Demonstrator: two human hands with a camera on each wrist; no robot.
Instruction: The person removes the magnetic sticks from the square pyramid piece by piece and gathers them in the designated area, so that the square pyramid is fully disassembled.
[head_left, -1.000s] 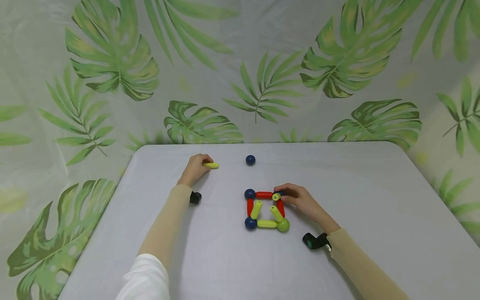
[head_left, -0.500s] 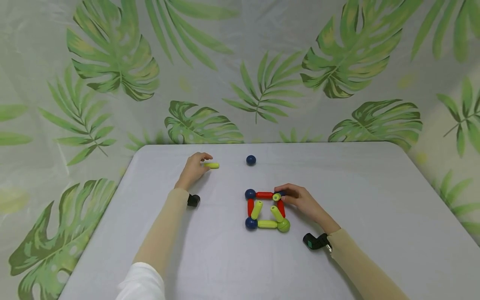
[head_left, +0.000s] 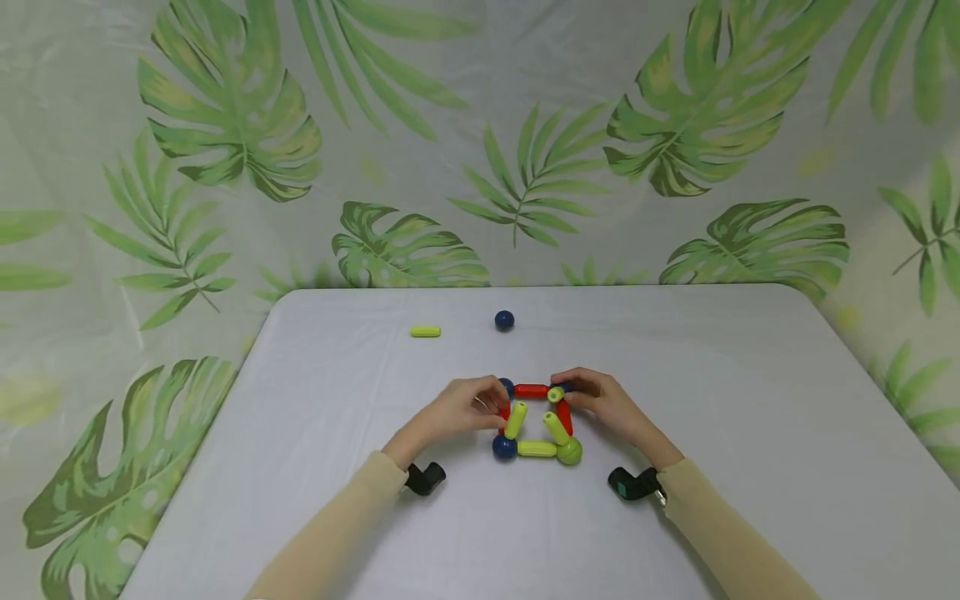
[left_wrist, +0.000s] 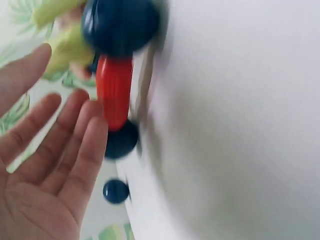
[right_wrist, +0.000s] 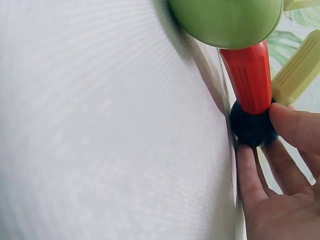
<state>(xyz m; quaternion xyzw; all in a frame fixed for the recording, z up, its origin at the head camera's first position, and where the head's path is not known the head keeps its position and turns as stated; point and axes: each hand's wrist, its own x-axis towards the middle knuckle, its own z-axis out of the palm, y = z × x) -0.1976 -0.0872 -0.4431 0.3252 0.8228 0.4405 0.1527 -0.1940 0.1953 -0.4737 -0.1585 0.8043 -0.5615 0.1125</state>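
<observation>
A square of magnetic rods and balls lies on the table. My right hand [head_left: 609,410] pinches the blue ball [right_wrist: 249,125] at its back right corner between thumb and fingers. From that ball a yellow-green rod [head_left: 556,394] sticks up. My left hand [head_left: 463,410] is beside the left side, fingers fairly straight and thumb apart, fingertips right at the red rod [left_wrist: 115,92]. The front left blue ball [head_left: 505,447] and the green ball [head_left: 568,451] each bear a slanting yellow-green rod, and another yellow-green rod [head_left: 537,449] joins them. A red rod [head_left: 531,391] forms the back side.
Toward the back of the white table [head_left: 720,367] lie a loose yellow-green rod [head_left: 425,332] and, to its right, a loose blue ball [head_left: 504,320]. A leaf-patterned cloth [head_left: 420,150] hangs behind the table.
My left hand has let go of the loose yellow-green rod and come right and nearer, to the left side of the square. My right hand has stayed at its corner.
</observation>
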